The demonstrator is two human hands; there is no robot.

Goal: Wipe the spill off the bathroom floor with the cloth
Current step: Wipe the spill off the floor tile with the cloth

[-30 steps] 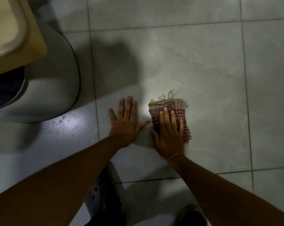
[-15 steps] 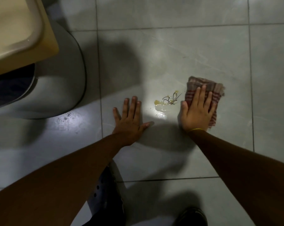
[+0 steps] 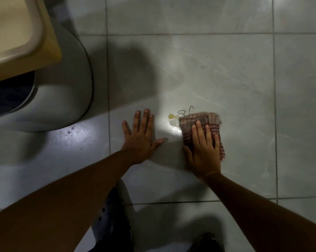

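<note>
While your right hand (image 3: 203,151) presses flat on the checked cloth (image 3: 204,128) just right of frame centre, your left hand (image 3: 141,137) lies splayed, empty, on the floor (image 3: 226,70). Yellowish spill (image 3: 171,119), perhaps with hair strands, shows at the cloth's upper left edge.

Dim grey tiled floor (image 3: 208,60), perhaps a toilet base (image 3: 62,99) at left.

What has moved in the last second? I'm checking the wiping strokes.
The right hand slid the checked cloth right, off the spill, and then back left; it now covers part of the yellowish spill again. The left hand stayed flat on the tiled floor, and the spill is still not cleared.
</note>
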